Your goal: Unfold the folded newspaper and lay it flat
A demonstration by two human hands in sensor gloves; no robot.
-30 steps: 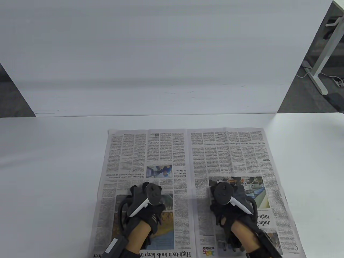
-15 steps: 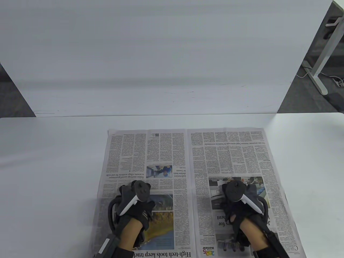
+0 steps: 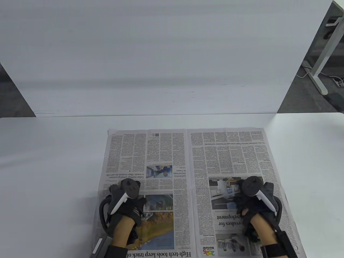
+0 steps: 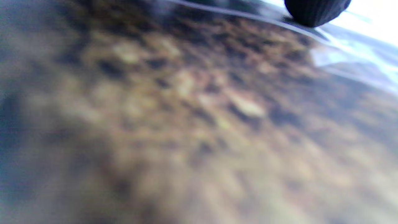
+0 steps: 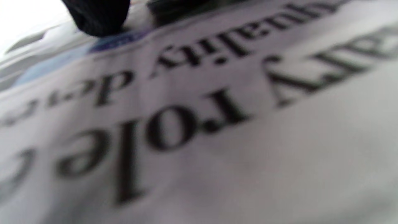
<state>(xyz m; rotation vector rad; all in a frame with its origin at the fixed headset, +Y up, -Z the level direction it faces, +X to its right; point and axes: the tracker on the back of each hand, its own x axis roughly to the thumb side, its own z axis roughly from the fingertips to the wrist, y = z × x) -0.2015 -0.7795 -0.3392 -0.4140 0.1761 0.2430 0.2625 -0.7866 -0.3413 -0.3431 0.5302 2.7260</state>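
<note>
One newspaper (image 3: 188,172): we see it spread on the surface (image 3: 53,166).
Two hands: left hand (image 3: 129,207) and right hand (image 3: 252,204) rest on it; finger spread we cannot tell.

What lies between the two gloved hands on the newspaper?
Table view: between the left hand and right hand lies only the open printed newspaper with its centre fold.

Newspaper (image 3: 188,166) unfolded, flat on table (image 3: 53,161)

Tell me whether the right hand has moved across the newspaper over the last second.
Yes. The right hand has slid outward, toward the right edge of the newspaper, away from the centre fold it was nearer before; the paper itself has stayed put.
</note>
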